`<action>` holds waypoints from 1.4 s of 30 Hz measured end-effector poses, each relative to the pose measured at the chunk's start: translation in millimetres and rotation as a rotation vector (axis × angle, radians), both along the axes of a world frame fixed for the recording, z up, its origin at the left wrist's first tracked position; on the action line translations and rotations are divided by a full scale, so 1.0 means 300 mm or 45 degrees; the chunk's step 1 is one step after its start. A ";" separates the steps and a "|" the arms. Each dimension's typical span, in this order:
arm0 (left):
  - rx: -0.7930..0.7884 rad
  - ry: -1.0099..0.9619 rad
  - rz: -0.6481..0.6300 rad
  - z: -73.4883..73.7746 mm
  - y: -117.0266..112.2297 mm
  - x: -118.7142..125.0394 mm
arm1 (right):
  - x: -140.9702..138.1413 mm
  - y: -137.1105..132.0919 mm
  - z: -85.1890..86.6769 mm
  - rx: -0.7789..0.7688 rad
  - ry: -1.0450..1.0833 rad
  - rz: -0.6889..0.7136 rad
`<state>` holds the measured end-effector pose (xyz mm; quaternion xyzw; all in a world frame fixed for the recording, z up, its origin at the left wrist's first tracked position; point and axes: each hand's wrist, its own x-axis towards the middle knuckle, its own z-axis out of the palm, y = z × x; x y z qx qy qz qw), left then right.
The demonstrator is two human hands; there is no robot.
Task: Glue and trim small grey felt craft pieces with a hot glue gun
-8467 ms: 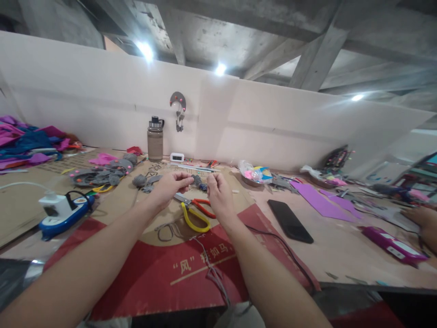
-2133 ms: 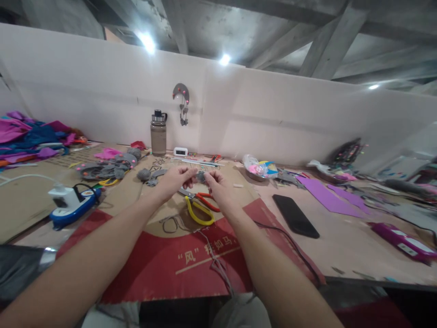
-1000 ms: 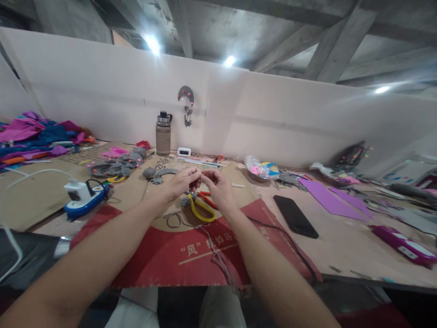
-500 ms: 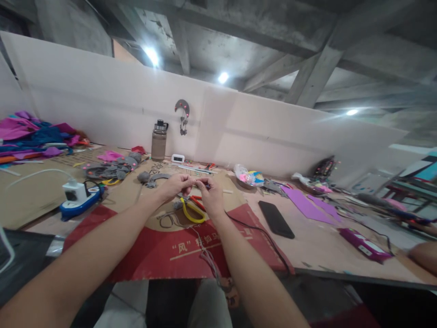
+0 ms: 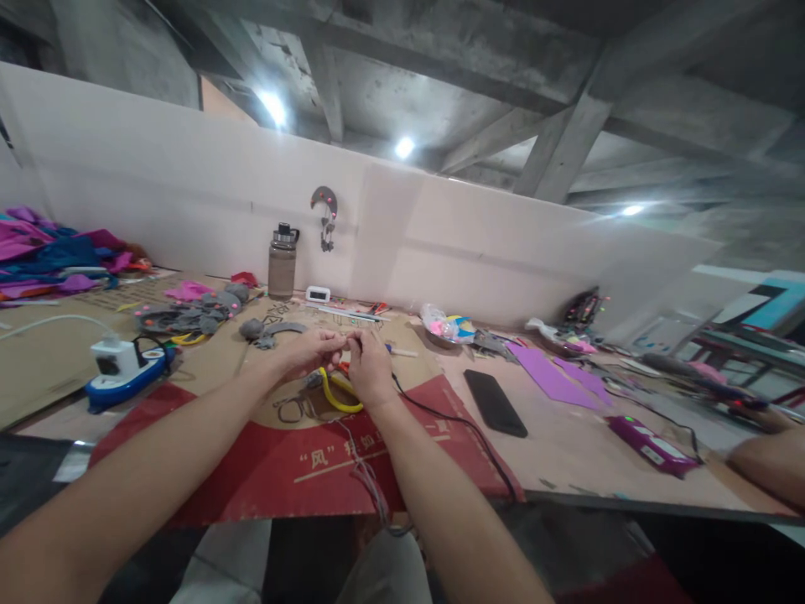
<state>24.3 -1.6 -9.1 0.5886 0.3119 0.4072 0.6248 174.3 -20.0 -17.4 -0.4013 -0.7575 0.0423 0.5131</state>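
My left hand [image 5: 313, 352] and my right hand [image 5: 370, 367] meet over the table, fingertips pinched close together. Whatever lies between them is too small to make out. Just below sit scissors with yellow handles [image 5: 338, 396], partly covered by my right hand. Grey cord [image 5: 365, 470] runs across the red printed sheet [image 5: 264, 478] and hangs over the table's front edge. Loops of dark cord [image 5: 293, 410] lie left of the scissors. Behind my left hand rests a grey felt crescent [image 5: 283, 329] with a grey ball at its end.
To the left are a blue power strip [image 5: 129, 377] and grey felt pieces [image 5: 189, 315]. A bottle [image 5: 283, 264] stands by the white partition. On the right lie a black phone [image 5: 494, 403], purple felt [image 5: 557, 375] and a magenta box [image 5: 654, 445]. Another person's arm [image 5: 764, 461] shows far right.
The whole view has shifted slightly, so things sit further left. My hands remain together, and my right hand now covers more of the scissors' area.
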 end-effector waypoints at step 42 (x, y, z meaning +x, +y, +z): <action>-0.087 0.022 -0.285 0.051 -0.016 -0.053 | 0.029 0.015 0.037 -0.311 0.119 0.538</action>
